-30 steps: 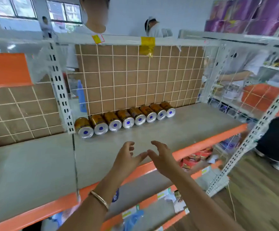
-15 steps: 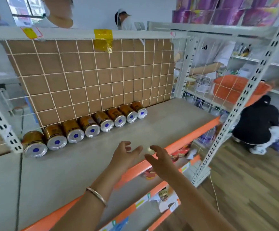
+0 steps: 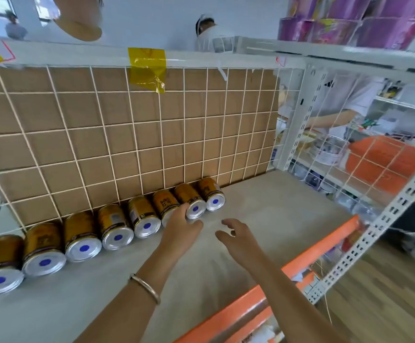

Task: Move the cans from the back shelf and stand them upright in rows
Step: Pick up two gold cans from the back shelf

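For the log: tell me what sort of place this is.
Probably a shop or stockroom: metal shelving with orange front edges, a row of gold cans lying against the wire-grid back, purple packs stacked above.

Cans, lower left to centre: glossy gold-printed walls, bright bare-metal ends. Shelf board: matt pale grey. Front rail, lower right: smooth orange-painted metal. Back panel: matt brown cardboard behind white-coated wire grid. Tape, top centre: glossy translucent yellow plastic.
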